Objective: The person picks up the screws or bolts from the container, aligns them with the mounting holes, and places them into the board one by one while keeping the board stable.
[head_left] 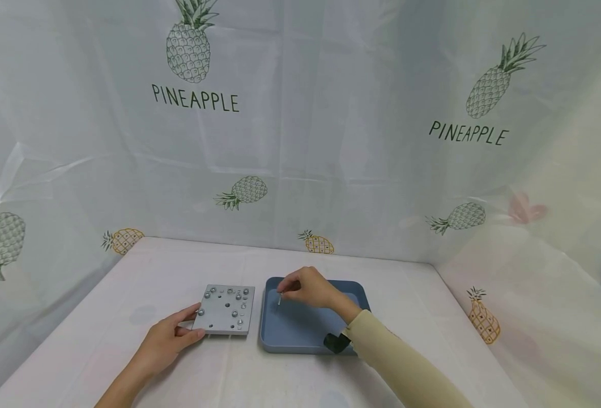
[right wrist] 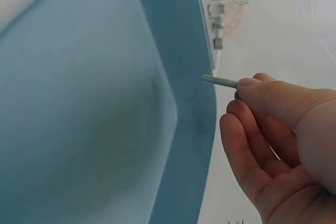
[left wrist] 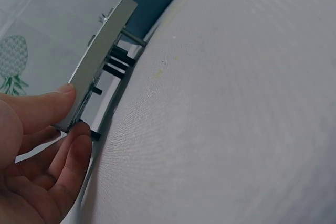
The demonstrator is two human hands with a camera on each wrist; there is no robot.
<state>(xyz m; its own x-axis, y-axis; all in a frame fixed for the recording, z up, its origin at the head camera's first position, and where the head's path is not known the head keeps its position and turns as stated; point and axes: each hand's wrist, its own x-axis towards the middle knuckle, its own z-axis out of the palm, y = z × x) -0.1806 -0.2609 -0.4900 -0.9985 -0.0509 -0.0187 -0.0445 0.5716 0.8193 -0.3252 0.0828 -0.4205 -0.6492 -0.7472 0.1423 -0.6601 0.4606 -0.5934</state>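
Note:
My left hand point(head_left: 161, 343) grips the left side of a square metal plate point(head_left: 216, 324), thumb at its edge and fingers curled underneath. Several screws stand in the plate's holes. In the left wrist view, their dark shanks point(left wrist: 119, 62) stick out below the plate point(left wrist: 102, 56). Between thumb and fingertips, my right hand point(head_left: 310, 288) pinches a metal screw point(head_left: 279, 300) over the left part of the blue tray point(head_left: 300, 349). The slim shank of this screw point(right wrist: 219, 81) points away from the fingertips in the right wrist view.
A black object point(head_left: 337, 343) shows at the right sleeve cuff, over the tray's near right part. White cloth covers the table point(head_left: 218, 379). A pineapple-printed curtain point(head_left: 310, 141) hangs behind and at the sides. The plate lies just left of the tray.

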